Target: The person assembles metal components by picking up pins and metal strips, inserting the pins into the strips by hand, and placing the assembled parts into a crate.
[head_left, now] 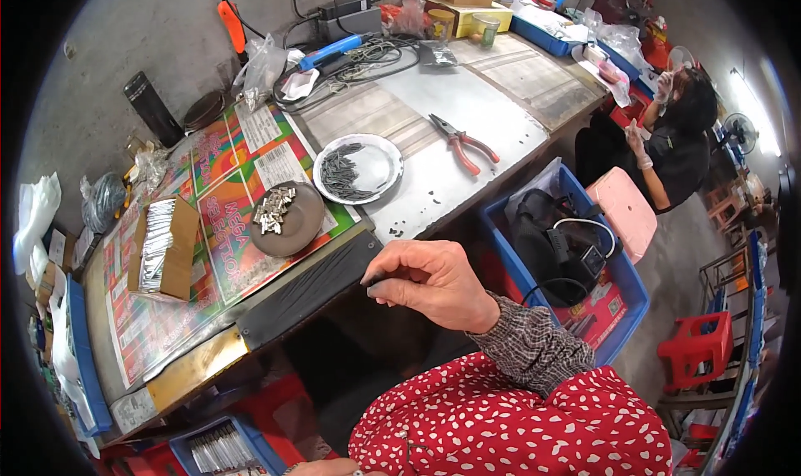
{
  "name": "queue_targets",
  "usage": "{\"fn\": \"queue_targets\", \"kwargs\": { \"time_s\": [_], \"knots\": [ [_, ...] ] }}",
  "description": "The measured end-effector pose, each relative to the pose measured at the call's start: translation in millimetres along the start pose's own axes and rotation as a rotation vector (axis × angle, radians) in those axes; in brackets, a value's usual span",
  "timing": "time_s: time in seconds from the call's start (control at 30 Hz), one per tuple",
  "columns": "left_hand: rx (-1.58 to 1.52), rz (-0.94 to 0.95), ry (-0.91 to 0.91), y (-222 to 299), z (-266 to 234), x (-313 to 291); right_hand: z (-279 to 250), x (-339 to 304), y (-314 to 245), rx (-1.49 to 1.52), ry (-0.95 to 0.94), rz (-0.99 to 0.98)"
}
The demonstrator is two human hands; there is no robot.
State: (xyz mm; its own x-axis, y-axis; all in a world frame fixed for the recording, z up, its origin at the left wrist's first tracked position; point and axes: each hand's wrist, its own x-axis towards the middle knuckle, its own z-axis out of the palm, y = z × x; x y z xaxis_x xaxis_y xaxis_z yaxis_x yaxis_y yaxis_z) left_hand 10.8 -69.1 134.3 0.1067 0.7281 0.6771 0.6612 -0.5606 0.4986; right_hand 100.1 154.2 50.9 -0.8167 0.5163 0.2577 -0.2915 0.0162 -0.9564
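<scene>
My right hand (438, 286) is raised just off the bench's front edge, near the black strip (309, 291). Its thumb and fingers are pinched together, with darkened tips; whatever may be between them is too small to make out. Only a bit of my left hand (329, 468) shows at the lower edge, low by the red spotted apron (501, 422), its fingers mostly hidden. Beyond the right hand stand a white plate (385, 163) of thin dark grey pieces (346, 171) and a brown round dish (296, 236) with small silvery metal pieces (274, 209).
Red-handled pliers (465, 146) lie on the metal benchtop. A cardboard box (179, 263) of thin packets stands left. Right of the bench, a blue crate (622, 330) holds a black bag (542, 234). Another person (667, 142) sits at far right, near a red stool (697, 347).
</scene>
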Motion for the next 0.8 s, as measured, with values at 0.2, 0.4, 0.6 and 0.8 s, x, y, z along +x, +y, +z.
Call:
{"fn": "queue_targets", "kwargs": {
  "time_s": [0.2,0.4,0.6,0.8],
  "knots": [
    [0.004,0.051,-0.008,-4.0,-0.3,-6.7,1.5,-0.3,1.1,0.013,0.012,0.015],
    [-0.019,0.063,-0.043,-4.7,-3.9,-6.7,3.0,-0.1,2.3,-0.023,0.020,-0.003],
    [-0.007,0.030,-0.024,-1.9,-2.9,-8.8,3.3,0.3,3.2,0.015,0.010,0.006],
    [0.003,0.047,-0.033,-4.4,-3.9,-8.3,3.2,-1.3,2.2,-0.005,0.006,0.031]
  ]
}}
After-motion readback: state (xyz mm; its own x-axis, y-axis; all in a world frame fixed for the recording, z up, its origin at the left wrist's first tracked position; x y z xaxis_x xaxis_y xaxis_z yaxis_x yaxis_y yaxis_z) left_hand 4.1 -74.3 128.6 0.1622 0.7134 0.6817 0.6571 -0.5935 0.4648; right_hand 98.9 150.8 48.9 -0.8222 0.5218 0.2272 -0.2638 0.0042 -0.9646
